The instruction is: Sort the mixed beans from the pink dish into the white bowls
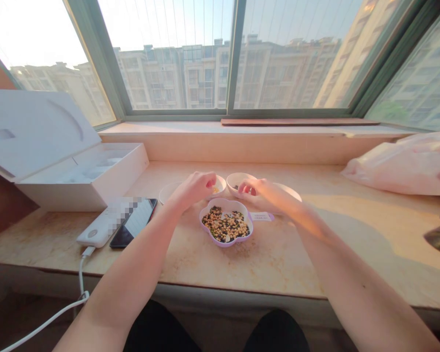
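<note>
A flower-shaped bowl with a lilac rim (229,244) holds mixed tan, black and green beans (227,225). Behind it on the left, my left hand (200,185) is closed over a small white bowl (223,184) with a few yellow pieces inside. My right hand (255,191) reaches into the neighbouring white bowl (238,177), where some dark beans show; its fingers are bent together in a pinch. Whatever either hand's fingertips hold is hidden or too small to name. Two more pale dishes, left dish (165,192) and right dish (292,190), are partly covered by my hands.
A lilac tag (262,216) lies right of the flower-shaped bowl. On the left are an open white box (119,173), a white power bank (97,230) with a cable, and a black phone (132,227). A plastic bag (407,164) lies right, below the window.
</note>
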Demonstrator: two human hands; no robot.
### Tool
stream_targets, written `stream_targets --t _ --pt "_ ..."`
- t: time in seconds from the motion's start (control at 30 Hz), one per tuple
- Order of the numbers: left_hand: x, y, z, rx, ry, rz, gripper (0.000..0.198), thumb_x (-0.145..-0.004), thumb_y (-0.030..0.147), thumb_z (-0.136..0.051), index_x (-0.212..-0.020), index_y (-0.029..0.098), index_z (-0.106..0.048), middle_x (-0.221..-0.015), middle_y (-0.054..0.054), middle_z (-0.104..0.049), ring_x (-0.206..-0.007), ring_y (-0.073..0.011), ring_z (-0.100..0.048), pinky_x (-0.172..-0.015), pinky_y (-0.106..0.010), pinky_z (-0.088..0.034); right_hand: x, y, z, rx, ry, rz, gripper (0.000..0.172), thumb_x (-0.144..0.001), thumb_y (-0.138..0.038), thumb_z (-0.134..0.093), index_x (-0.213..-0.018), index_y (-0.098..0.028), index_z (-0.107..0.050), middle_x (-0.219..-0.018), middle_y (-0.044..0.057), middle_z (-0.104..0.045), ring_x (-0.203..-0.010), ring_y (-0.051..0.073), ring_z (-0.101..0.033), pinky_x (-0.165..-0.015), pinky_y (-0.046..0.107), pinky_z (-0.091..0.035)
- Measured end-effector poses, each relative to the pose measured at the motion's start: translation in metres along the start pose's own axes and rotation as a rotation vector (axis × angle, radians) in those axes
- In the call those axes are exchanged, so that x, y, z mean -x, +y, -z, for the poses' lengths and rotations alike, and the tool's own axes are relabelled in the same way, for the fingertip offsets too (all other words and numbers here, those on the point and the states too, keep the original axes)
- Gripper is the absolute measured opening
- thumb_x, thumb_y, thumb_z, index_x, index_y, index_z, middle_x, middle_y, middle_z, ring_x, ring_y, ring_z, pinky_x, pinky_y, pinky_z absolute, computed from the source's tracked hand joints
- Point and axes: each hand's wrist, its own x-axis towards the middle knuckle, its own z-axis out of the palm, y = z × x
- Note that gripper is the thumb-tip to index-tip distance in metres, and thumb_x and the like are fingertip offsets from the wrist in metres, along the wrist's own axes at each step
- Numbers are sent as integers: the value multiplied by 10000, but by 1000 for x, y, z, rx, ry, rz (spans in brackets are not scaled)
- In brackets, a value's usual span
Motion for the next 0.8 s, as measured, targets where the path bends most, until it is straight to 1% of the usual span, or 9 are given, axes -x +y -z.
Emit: stream_targets --t 0.07,0.1,0.23,0.33,0.47,0.57,0.7,0.8 --pt "-2 -6 -1 -29 18 34 129 -865 99 -539 -832 161 -647 -723 -12 -612 -609 -112 -437 -583 -256 -274 0 -6 -8 -41 -65 66 132 -930 -277 -593 -926 -213 -707 -869 38 -750 -727 170 -661 -632 269 -450" --pt "-3 -9 -2 -42 21 47 143 -875 100 -535 -857 160 -664 -741 -23 -635 -617 -117 -465 -587 -255 -290 0 -8 -12 -56 -94 98 129 -916 -226 -584 -933 -210 -711 -856 32 -748 -715 162 -657 -633 265 -451" --pt "-4 -15 -7 -89 16 100 222 -903 93 -519 -988 161 -713 -863 -77 -725 -704 -160 -596 -635 -259 -384 -4 -11 -29 -12 -146 185 207 -852 -104 -569 -891 -211 -741 -878 30 -754 -783 167 -664 -698 269 -458" --pt "-4 -14 -8 -104 26 98 264 -930 105 -497 -1055 157 -724 -954 -107 -754 -805 -193 -659 -702 -272 -449 -6 -14 -37 48 -183 224 252 -852 -85 -556 -898 -224 -761 -891 27 -764 -826 179 -675 -725 277 -452" --pt "-4 -8 -7 -91 30 76 278 -947 128 -485 -1071 158 -732 -1006 -113 -764 -855 -204 -682 -764 -285 -491 -5 -17 -38 105 -189 185 300 -863 -79 -542 -972 -232 -777 -938 38 -771 -835 189 -682 -729 281 -452" --pt "-4 -5 -7 -104 16 70 285 -949 140 -487 -1081 164 -739 -1017 -116 -765 -884 -218 -692 -780 -296 -505 -4 -18 -38 131 -201 170 303 -860 -77 -542 -969 -233 -778 -936 37 -772 -840 196 -686 -733 285 -454" --pt "-3 -4 -7 -119 4 60 302 -950 150 -488 -1107 172 -744 -1024 -126 -762 -913 -233 -698 -788 -307 -512 -7 -14 -43 163 -198 216 322 -864 -78 -539 -1006 -231 -784 -976 43 -777 -880 208 -691 -773 297 -463" --pt "-3 -3 -7 -103 -1 46 296 -950 153 -487 -1089 179 -747 -1005 -117 -762 -885 -224 -694 -769 -301 -501 -10 -11 -47 209 -206 246 319 -873 -98 -541 -1020 -230 -792 -1002 57 -778 -927 231 -688 -800 314 -464"
